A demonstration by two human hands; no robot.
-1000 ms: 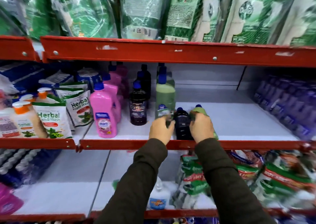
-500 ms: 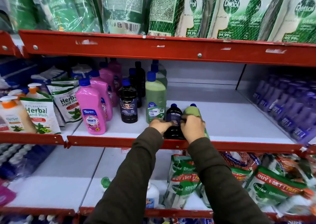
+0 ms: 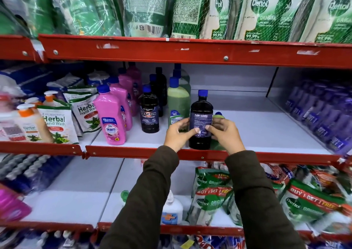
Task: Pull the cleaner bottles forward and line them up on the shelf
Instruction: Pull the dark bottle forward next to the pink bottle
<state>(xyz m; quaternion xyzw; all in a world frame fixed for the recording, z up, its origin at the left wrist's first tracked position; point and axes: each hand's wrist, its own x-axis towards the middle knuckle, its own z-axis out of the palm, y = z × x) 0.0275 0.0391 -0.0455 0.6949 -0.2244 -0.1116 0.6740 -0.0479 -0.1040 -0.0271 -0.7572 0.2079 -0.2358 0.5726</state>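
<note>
My left fingers (image 3: pixel 183 124) curl partway and press the left side of the dark bottle (image 3: pixel 201 120), thumb on its label; my right hand (image 3: pixel 225 134) clasps the bottle's right side, thumb on the label too. I see the bottle standing upright at the near edge of the white shelf (image 3: pixel 266 127), back label toward me. A small green bottle (image 3: pixel 218 116) sits just behind my right hand. To the left stand the pink bottle (image 3: pixel 111 118), another dark bottle (image 3: pixel 149 113) and a tall green bottle (image 3: pixel 178 104), each fronting a row.
</note>
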